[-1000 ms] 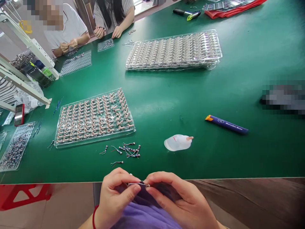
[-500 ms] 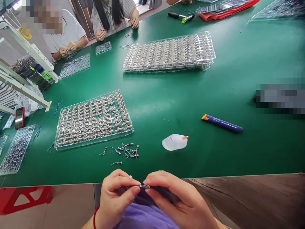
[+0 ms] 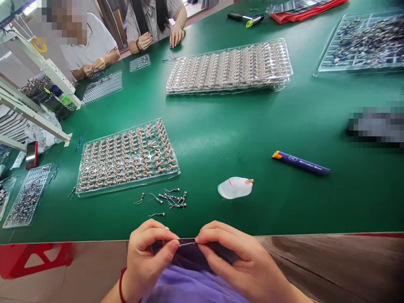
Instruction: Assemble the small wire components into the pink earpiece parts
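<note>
My left hand (image 3: pixel 154 256) pinches a small wired electronic part, mostly hidden; only a whitish tip (image 3: pixel 167 228) shows above the fingers. A thin pale wire (image 3: pixel 187 244) spans the gap to my right hand (image 3: pixel 233 256), which is closed on its other end between thumb and fingertips. Both hands are held just in front of the table edge, over purple cloth. Beyond them on the green table lie several loose small wired parts (image 3: pixel 176 199). Behind these sits a clear tray (image 3: pixel 126 184) filled with rows of beige, cup-ended pieces, some at the right side lying tilted.
A white pad (image 3: pixel 235 188) and blue Mercedes-Benz-marked tool (image 3: pixel 301 163) lie to the right. Stacked trays (image 3: pixel 229 69) stand farther back; another tray of parts (image 3: pixel 372 42) is at far right. Two co-workers handle small items at upper left. A red stool (image 3: pixel 36 259) is below the table.
My hands have drawn slightly apart; the dark small part seen between the fingertips is now out of sight and a thin wire shows there. The view has shifted slightly.
</note>
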